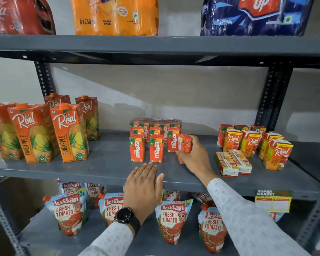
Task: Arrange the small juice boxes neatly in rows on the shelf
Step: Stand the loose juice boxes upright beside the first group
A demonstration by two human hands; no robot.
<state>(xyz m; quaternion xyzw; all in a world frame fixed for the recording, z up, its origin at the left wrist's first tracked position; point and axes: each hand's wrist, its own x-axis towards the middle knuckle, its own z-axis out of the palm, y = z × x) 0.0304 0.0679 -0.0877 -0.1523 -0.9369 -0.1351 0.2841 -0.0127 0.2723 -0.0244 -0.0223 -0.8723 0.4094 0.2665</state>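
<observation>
Several small orange Maaza juice boxes (156, 147) stand upright in rows at the middle of the grey shelf (107, 167), in front of a shrink-wrapped pack of the same boxes (155, 121). My right hand (194, 155) grips one Maaza box (185, 143), tilted, just right of the front rows. A second box shows partly under that hand. My left hand (144, 187) lies flat, fingers apart, on the shelf's front edge and holds nothing. A black watch sits on its wrist.
Tall Real pineapple cartons (35, 132) stand at the shelf's left. Small Real juice boxes (251, 143) stand at the right, two lying flat (233, 163). Kissan ketchup pouches (172, 220) fill the shelf below. Soft drink packs sit on the shelf above.
</observation>
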